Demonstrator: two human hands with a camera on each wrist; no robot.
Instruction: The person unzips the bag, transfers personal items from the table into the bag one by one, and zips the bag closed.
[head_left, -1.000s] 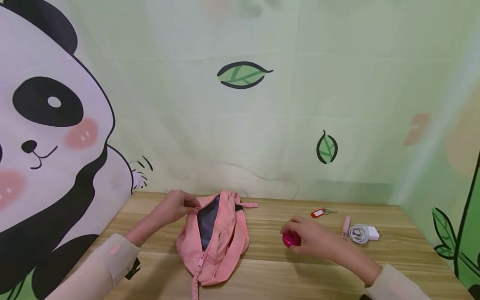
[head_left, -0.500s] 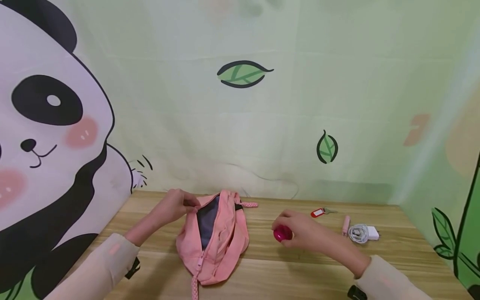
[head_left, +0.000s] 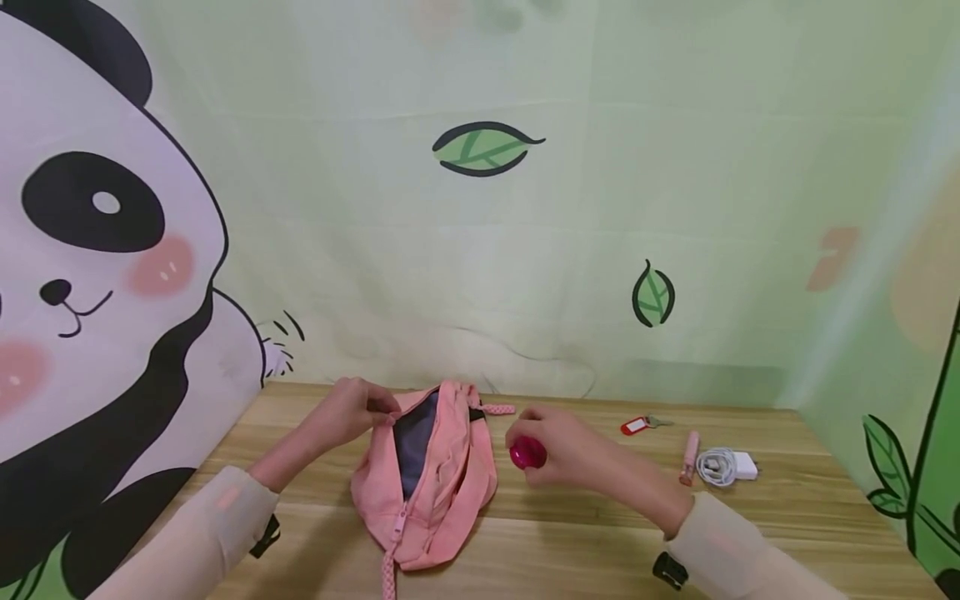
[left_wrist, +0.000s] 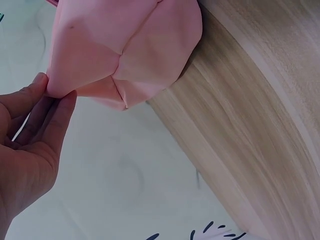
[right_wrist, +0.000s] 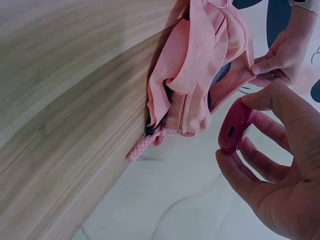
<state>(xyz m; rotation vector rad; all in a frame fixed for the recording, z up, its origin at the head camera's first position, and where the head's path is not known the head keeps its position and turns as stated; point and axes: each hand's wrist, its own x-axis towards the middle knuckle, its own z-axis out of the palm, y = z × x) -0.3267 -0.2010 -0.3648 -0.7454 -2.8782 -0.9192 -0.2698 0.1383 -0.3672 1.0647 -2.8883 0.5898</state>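
A pink fabric bag [head_left: 457, 475] with its zip undone stands on the table, its dark grey lining [head_left: 416, 446] showing. At the bag's upper left rim, my left hand [head_left: 352, 412] pinches the edge of the opening between thumb and fingers. My right hand [head_left: 562, 446] holds a glossy magenta earbud case [head_left: 528, 452] in the air, just right of the bag. In the right wrist view the earbud case [right_wrist: 235, 126] sits between thumb and fingertips, with a small dark port on its side. The left wrist view shows the bag's outer cloth [left_wrist: 125, 45] stretched from the pinch.
Farther right on the wooden table [head_left: 600, 550] lie a key with a red tag [head_left: 636, 426], a small pink tube [head_left: 690, 458], a coiled white cable [head_left: 717, 467] and a white charger plug [head_left: 746, 466]. A printed cloth backdrop [head_left: 525, 250] rises behind the table.
My right hand has moved left toward the bag, carrying the earbud case, and slightly up in the head view. The left hand and the bag have stayed in place.
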